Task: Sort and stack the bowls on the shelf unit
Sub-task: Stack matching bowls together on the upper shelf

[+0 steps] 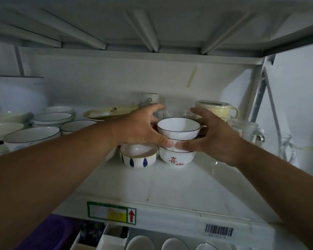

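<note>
On shelf (170,183): both hands grip bowl stack (178,139); spotted bowl (138,157) beside.

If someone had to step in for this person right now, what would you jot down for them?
Left hand: grips the left side of the bowl stack, thumb at the front.
Right hand: grips its right side, thumb at the front.
Stack: black-rimmed bowl on top, bowl with red characters at the bottom, standing on the shelf.
Blue-patterned bowl sits alone, just left of the stack.
Done: one stack of several bowls.
Left: probably place the blue-patterned bowl and sort the wider bowls farther left.
</note>
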